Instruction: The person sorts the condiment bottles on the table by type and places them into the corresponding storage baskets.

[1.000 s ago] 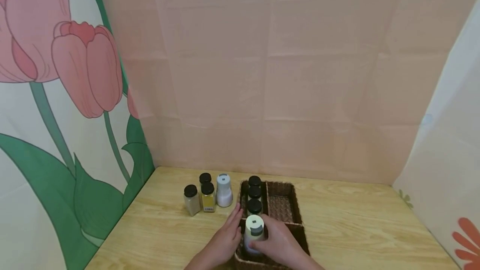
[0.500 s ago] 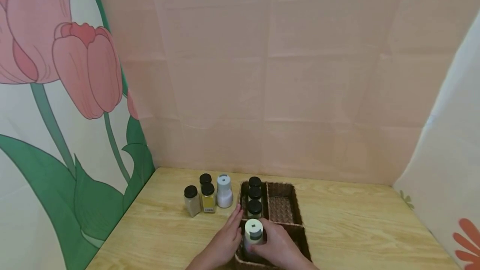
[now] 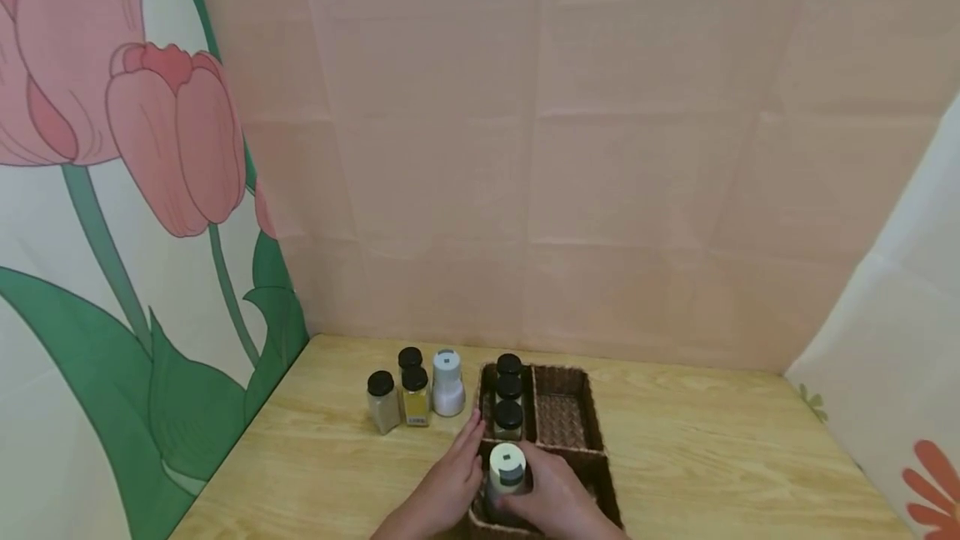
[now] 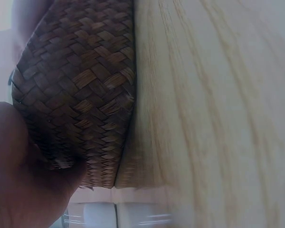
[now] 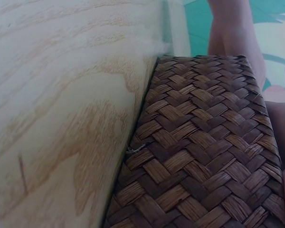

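My right hand (image 3: 557, 492) grips a bottle with a pale, greenish-white cap (image 3: 507, 458), which stands upright inside the front compartment of a brown woven basket (image 3: 597, 415). The fingers hide most of the bottle's lower body. Against the basket's left side rests my left hand (image 3: 447, 482), its fingers straight along the wall. In the left wrist view that hand (image 4: 23, 175) touches the woven wall (image 4: 85, 85). Only the basket's outer wall (image 5: 199, 142) and parts of hands show in the right wrist view; the bottle is hidden there.
Several black-capped jars (image 3: 508, 415) stand in a row in the rear left compartment. Left of the basket are a beige jar (image 3: 385, 408), a yellow jar (image 3: 416, 403), another black-capped jar (image 3: 410, 357) and a white bottle (image 3: 448, 390). The wooden table (image 3: 720, 448) extends to both sides.
The bottle in my right hand has sunk slightly lower in the front compartment. My right hand has come down a little with it. My left hand stays against the basket.
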A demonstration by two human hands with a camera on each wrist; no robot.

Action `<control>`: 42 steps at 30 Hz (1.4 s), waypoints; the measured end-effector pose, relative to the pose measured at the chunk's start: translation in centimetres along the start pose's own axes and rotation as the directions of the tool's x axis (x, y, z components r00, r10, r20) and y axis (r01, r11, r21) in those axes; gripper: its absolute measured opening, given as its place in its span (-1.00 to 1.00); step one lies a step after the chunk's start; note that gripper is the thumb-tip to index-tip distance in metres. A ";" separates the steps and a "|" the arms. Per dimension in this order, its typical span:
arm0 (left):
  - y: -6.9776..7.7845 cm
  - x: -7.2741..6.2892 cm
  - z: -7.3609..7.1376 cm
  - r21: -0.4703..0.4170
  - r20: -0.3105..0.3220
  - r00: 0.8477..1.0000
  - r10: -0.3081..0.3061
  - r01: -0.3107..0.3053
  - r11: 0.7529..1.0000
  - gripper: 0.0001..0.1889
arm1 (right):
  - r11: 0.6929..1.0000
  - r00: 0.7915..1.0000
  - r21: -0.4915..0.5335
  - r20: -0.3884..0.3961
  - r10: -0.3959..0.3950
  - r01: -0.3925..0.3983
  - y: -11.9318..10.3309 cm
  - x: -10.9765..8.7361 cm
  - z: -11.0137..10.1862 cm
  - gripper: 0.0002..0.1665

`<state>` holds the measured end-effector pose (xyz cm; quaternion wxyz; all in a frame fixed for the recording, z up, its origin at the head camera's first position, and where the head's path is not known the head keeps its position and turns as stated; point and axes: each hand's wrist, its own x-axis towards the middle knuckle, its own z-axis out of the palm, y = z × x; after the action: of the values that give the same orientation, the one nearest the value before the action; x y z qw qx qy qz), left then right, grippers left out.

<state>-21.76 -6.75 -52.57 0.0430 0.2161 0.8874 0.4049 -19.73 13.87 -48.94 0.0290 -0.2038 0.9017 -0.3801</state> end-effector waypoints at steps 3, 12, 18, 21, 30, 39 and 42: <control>-0.1 0.1 0.0 0.005 -0.002 1.000 0.011 -0.011 1.000 -0.43 | 1.000 1.000 0.011 0.004 0.003 -0.003 -0.1 0.0 0.0 -0.33; 0.1 -0.1 -0.1 -0.012 0.008 1.000 0.013 -0.013 1.000 -0.42 | 0.999 0.999 0.036 0.042 0.022 -0.023 -0.1 0.0 0.0 -0.29; 0.1 -0.3 -0.1 -0.004 0.000 1.000 0.013 -0.013 1.000 -0.42 | 0.999 0.999 0.034 0.046 0.016 -0.017 -0.1 0.0 0.1 -0.25; 0.2 -0.3 -0.1 -0.005 0.000 1.000 0.014 -0.014 1.000 -0.42 | 0.999 0.999 0.032 0.047 0.013 -0.014 -0.1 -0.1 0.0 -0.25; 0.1 -0.1 0.0 -0.038 -0.005 1.000 0.022 -0.023 0.999 -0.42 | 1.000 0.999 0.027 0.051 0.008 -0.009 -0.3 -0.2 -0.4 -0.29; 0.1 -0.3 0.0 -0.034 -0.004 1.000 0.014 -0.015 0.999 -0.42 | 0.995 0.996 0.075 0.068 0.059 -0.064 -0.6 -1.0 -1.2 -0.16; 0.1 -0.2 0.0 -0.022 -0.007 1.000 0.024 -0.024 0.999 -0.42 | 0.990 0.995 0.126 0.080 0.057 -0.067 -0.6 -1.4 -2.0 -0.10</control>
<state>-21.53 -6.81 -52.52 0.0373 0.2249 0.8803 0.4161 -18.62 15.38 -47.27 0.0882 -0.1876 0.8795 -0.4285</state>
